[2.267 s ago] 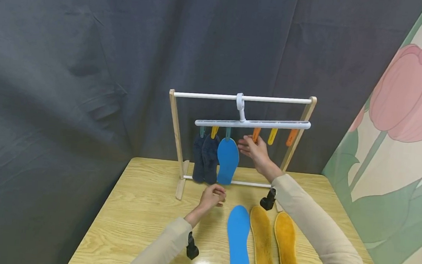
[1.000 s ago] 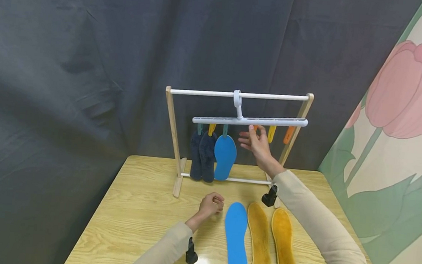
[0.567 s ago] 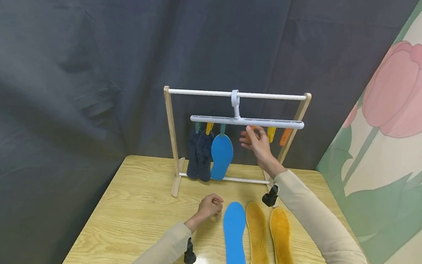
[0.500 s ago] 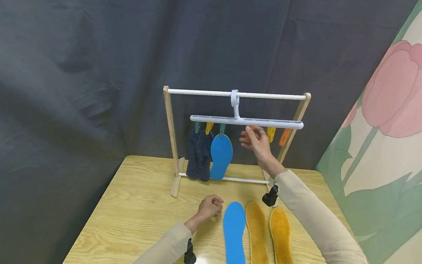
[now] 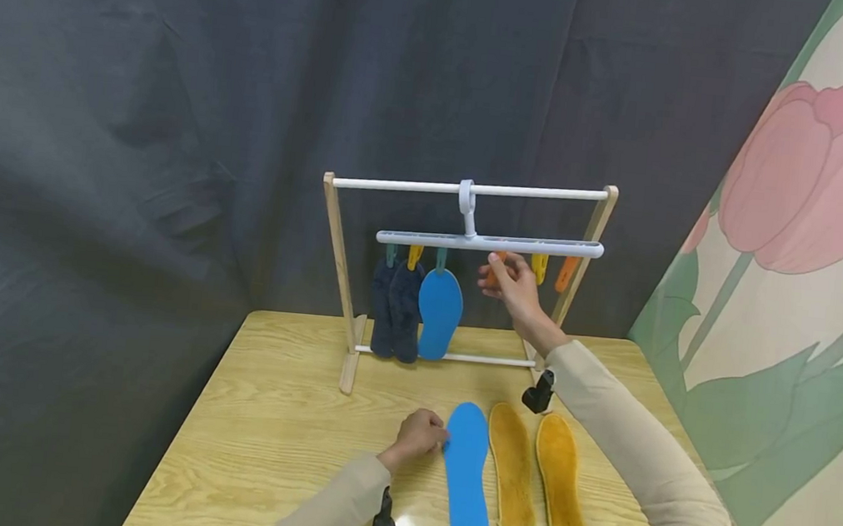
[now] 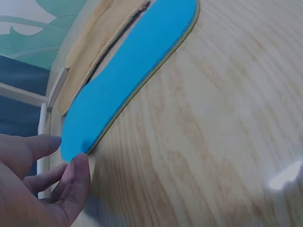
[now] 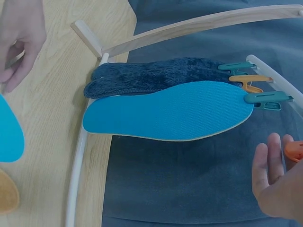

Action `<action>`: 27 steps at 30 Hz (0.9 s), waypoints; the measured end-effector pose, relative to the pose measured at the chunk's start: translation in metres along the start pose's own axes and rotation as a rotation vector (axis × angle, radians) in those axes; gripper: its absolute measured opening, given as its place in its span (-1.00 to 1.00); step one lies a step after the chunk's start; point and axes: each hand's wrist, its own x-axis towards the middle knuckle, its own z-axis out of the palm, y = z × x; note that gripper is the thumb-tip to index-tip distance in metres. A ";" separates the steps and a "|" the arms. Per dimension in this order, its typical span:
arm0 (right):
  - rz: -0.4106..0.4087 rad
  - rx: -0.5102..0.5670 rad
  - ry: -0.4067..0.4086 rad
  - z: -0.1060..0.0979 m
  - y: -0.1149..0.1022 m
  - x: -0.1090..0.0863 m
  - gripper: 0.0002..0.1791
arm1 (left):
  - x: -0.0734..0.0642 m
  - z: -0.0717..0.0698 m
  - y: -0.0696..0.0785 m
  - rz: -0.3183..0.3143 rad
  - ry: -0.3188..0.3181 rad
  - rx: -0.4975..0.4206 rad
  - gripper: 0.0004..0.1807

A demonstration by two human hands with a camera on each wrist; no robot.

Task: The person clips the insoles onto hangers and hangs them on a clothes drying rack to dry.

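In the head view my left hand is at the left edge of a blue insole lying on the table. The left wrist view shows the thumb and forefinger apart, at the insole's rounded end. Up at the hanger, my right hand holds an orange clothespin between thumb and fingers; its jaws are hidden in the head view. Left of it, a second blue insole hangs from a teal clothespin. Two dark fuzzy insoles hang farther left.
Two orange-brown fuzzy insoles lie right of the flat blue one. A wooden rack with a white top rod carries the hanger. A yellow clothespin and another orange clothespin hang at its right. A dark curtain stands behind.
My left hand has come nearer and slightly right, from above the table to the flat blue insole. My right hand went up to the orange clothespin's place below the hanger and stays there.
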 end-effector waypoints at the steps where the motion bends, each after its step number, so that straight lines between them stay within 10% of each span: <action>1: -0.002 0.002 0.001 0.000 0.001 0.000 -0.41 | 0.000 0.002 0.000 -0.011 0.011 0.017 -0.50; 7: -0.025 -0.018 -0.004 0.000 0.000 -0.003 -0.47 | -0.001 0.013 0.001 -0.073 0.072 0.081 -0.66; 14: -0.045 -0.060 -0.026 0.000 -0.001 -0.005 -0.38 | 0.002 0.019 -0.005 -0.019 0.089 0.114 -0.34; 27: -0.039 -0.102 -0.052 -0.005 -0.002 -0.005 -0.31 | 0.003 0.029 -0.011 0.018 0.179 0.224 -0.36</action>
